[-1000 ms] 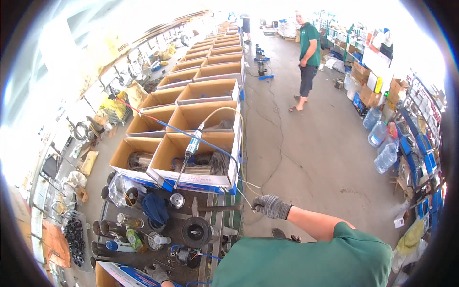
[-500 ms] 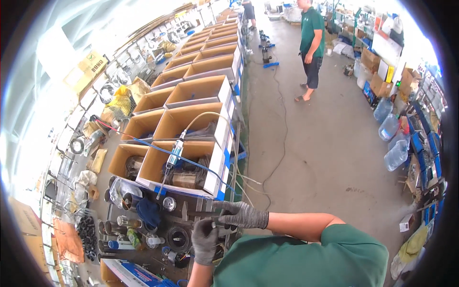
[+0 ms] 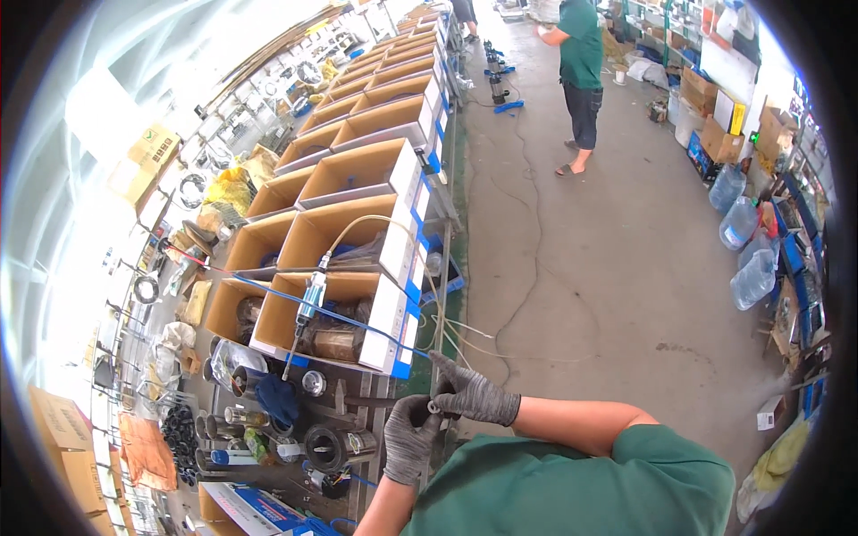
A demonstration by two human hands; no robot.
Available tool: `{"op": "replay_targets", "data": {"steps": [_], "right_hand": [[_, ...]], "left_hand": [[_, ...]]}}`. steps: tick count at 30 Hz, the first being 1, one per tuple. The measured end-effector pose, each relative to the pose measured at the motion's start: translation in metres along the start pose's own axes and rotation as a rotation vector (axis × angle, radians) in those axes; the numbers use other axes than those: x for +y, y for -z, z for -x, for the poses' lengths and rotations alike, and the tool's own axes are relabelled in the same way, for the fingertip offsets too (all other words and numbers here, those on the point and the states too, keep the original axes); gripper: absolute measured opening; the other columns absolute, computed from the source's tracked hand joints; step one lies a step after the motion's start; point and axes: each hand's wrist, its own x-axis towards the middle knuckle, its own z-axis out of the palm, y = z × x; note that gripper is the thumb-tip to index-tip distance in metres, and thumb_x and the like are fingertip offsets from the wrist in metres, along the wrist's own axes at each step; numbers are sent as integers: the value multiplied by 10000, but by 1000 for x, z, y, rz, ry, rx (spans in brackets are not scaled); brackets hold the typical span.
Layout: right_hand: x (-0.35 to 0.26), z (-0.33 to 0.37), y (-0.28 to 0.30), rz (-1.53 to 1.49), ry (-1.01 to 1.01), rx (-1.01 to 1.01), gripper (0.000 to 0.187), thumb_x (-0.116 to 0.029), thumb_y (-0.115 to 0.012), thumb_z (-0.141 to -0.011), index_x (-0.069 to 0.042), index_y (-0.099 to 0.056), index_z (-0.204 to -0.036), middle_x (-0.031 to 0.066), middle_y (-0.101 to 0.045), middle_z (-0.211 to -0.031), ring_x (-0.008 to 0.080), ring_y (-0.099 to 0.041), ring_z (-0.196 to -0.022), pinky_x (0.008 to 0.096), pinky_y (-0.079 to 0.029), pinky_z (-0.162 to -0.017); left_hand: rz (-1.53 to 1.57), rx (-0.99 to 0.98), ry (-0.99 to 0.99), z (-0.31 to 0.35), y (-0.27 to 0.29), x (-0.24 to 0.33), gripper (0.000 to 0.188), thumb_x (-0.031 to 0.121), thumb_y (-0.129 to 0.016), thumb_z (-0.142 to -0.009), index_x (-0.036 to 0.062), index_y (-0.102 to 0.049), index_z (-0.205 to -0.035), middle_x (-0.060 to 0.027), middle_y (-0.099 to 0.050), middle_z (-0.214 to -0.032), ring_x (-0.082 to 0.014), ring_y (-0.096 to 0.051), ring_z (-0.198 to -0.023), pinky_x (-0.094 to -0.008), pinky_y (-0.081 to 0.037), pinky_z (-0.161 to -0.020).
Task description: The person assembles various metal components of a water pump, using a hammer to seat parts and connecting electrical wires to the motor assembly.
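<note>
Both of my grey-gloved hands come together at the bench's near edge. My left hand [image 3: 409,442] is closed, its thumb and fingers pinching a small round metal piece [image 3: 434,407] with what looks like a hole in its end. Fingers of my right hand [image 3: 475,394] are closed on the same piece from the other side; its exact kind is too small to make out. Left of them lie a hammer [image 3: 340,397] and a dark motor-like cylinder [image 3: 338,448] with an open round end. A powered screwdriver [image 3: 312,297] hangs on a hose over the nearest carton.
Open cardboard cartons [image 3: 350,174] run in a long double row ahead. Metal cylinders, a blue cloth [image 3: 276,398] and a round metal cap [image 3: 314,382] crowd the bench. Cables [image 3: 536,259] cross the floor at right, where a person in green [image 3: 581,54] stands. Plastic bottles [image 3: 753,284] line the far right.
My hands have drawn together and shifted slightly right, and the small metal piece shows between them. The person in green has raised an arm. The view has shifted slightly.
</note>
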Motion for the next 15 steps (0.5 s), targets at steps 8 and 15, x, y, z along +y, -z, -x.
{"op": "replay_targets", "data": {"steps": [8, 15], "right_hand": [[0, 10, 21, 234, -15, 71, 806, -143, -709, -902, -37, -263, -1565, 67, -641, -851, 139, -613, -764, 304, -537, -710], [-23, 18, 30, -196, -131, 55, 656, -53, -654, -927, -49, -385, -1525, 9, -586, -889, 95, -550, -800, 264, -510, -720]], "left_hand": [[380, -61, 190, -2, -10, 4, 298, -34, -634, -883, 14, -620, -1177, -71, -691, -1030, -152, -651, -909, -291, -548, -814], [386, -55, 53, -6, -28, 10, 437, 10, -780, -817, 3, -599, -1215, -73, -689, -1066, -161, -647, -977, -306, -531, -882]]}}
